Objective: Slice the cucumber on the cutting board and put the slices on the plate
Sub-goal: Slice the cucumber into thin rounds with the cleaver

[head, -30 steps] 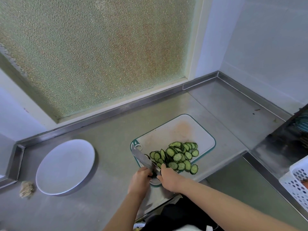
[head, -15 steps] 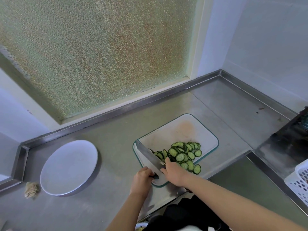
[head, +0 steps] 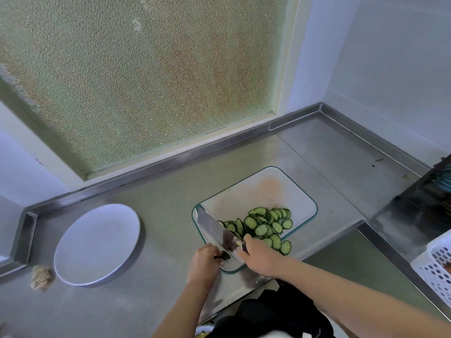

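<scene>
Head view, steel counter point(head: 166, 191) in a corner below a frosted window point(head: 146, 69).

- Cutting board point(head: 256, 191): white with a green rim, lying at centre-right on the counter.
- Cucumber slices point(head: 266, 225): an overlapping heap on the near half of the board. A few reach the board's near-right rim.
- Knife point(head: 217, 231): broad blade tilted, running from near centre to far left along the board's left side. The left end of the heap touches its right face.
- Left hand point(head: 205, 262): fingers curled round the knife's black handle at the board's near corner, left of the slices and not touching them.
- Right hand point(head: 261, 257): rests on the near edge of the heap, just right of the blade, with one fingertip point(head: 247, 239) against the blade's near end. The remaining fingers are hidden beneath the hand, so I cannot tell whether they are curled or straight.
- Plate point(head: 97, 242): white, well to the left of the board, no slices on it.
- Crumpled scrap point(head: 41, 276): just left of the plate.
- White perforated basket point(head: 436, 267): at the right edge.
</scene>
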Demonstrator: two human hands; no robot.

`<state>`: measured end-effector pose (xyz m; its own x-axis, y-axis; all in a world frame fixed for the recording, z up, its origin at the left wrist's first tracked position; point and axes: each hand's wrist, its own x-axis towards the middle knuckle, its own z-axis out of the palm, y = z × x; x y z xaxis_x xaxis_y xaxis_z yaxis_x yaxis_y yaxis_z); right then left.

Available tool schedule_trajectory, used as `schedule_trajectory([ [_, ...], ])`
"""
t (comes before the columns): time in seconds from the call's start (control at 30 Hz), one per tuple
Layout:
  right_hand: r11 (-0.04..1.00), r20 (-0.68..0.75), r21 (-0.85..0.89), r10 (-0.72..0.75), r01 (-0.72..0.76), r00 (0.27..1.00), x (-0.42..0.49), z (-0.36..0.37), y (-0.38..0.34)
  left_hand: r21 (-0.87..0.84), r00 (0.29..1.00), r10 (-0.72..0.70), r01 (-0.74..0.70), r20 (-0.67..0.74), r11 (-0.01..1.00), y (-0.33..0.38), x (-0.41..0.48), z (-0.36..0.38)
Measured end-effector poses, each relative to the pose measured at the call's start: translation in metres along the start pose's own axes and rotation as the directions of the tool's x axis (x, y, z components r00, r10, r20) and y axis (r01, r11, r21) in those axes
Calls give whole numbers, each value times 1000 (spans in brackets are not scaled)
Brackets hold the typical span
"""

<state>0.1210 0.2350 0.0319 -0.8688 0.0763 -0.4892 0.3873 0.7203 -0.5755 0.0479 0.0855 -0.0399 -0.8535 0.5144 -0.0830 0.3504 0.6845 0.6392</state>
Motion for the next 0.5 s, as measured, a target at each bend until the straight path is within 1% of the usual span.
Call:
schedule_trajectory([
  [0.13,1000,27,-12,7,-6,1000,-1,0,0,6,1000,-15,15,-10,1000,0,0,1],
  [0.27,1000,33,25,0,-1,999,-7,-2,-2,-2,999,-30,30,-22,1000,1,-1,2],
  [0.37,1000,45,17,-16,15,999,-12,-4,-3,7,999,-37,37,-22,999,0,0,3],
  [0.5,1000,27,-7,-10,10,1000,-13,0,-4,8,999,-36,36,-25,999,0,0,4],
])
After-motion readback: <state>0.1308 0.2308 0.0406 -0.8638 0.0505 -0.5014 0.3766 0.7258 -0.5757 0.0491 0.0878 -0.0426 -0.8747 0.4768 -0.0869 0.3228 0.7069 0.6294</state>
